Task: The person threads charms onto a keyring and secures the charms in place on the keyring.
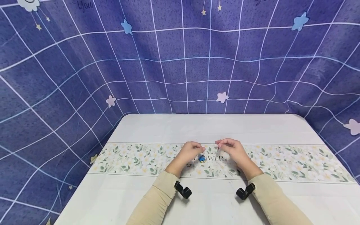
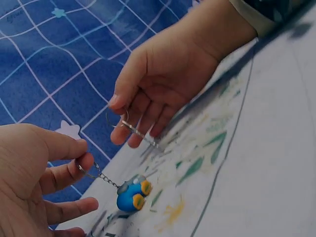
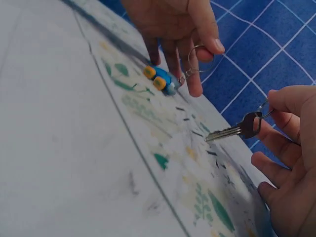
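My left hand (image 1: pixel 191 152) pinches the metal ring of a keychain between thumb and forefinger. From its short chain hangs a small blue figure (image 2: pixel 131 196) with two yellow-orange feet, just over the tabletop. Opposite it, my right hand (image 1: pixel 232 151) holds a thin ring between thumb and forefinger, with a silver key (image 3: pixel 239 129) hanging from it. The key points toward the left hand's side in the right wrist view. A gap separates the two hands, and the key is apart from the keychain.
A white table covering (image 1: pixel 213 200) lies beneath both hands, with a floral band (image 1: pixel 135 159) and printed lettering across it. Behind the table hangs a blue curtain (image 1: pixel 197 68) with grid lines and stars. Black wrist cameras (image 1: pixel 184 190) sit on both sleeves.
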A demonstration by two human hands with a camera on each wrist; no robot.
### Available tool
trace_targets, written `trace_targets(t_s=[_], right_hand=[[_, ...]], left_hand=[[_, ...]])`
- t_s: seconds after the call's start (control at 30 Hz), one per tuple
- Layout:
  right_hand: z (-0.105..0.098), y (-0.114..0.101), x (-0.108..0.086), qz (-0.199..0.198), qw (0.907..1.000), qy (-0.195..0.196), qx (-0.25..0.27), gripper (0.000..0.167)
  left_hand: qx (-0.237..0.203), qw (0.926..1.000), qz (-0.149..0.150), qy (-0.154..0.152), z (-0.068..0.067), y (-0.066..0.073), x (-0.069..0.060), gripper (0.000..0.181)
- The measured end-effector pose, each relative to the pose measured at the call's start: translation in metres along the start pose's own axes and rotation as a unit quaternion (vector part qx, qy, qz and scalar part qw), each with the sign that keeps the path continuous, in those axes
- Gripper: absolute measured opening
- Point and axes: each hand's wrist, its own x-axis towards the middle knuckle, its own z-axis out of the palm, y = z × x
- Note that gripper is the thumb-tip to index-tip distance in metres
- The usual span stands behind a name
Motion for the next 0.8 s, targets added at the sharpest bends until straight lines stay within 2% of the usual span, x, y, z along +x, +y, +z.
trace_targets(t_s=[0.1,0.27,0.37,0.57,0.7,0.8], right_hand=[[-0.001,-0.001,0.001,0.014,0.9994,0.000,0.030,0.033],[-0.001,-0.005,0.002,0.026,0.9960,0.003,0.085,0.031],[0.001,-0.007,0.002,0.030,0.9917,0.008,0.125,0.028],[0.003,-0.013,0.001,0.039,0.9803,0.016,0.193,0.012],[0.004,-0.017,-0.001,0.030,0.9683,0.014,0.248,0.003],[0.004,-0.019,-0.002,0.024,0.9598,0.011,0.279,0.006]], left_hand=[[-0.057,0.9980,-0.024,-0.014,0.000,0.003,0.000,0.021],[-0.130,0.9905,-0.034,-0.028,0.000,0.005,-0.001,0.023],[-0.170,0.9843,-0.031,-0.038,0.000,0.004,0.000,0.023],[-0.241,0.9687,0.003,-0.058,-0.001,0.002,0.002,0.021],[-0.283,0.9569,0.013,-0.065,-0.001,0.002,0.003,0.016],[-0.307,0.9493,0.016,-0.064,0.000,0.003,0.002,0.016]])
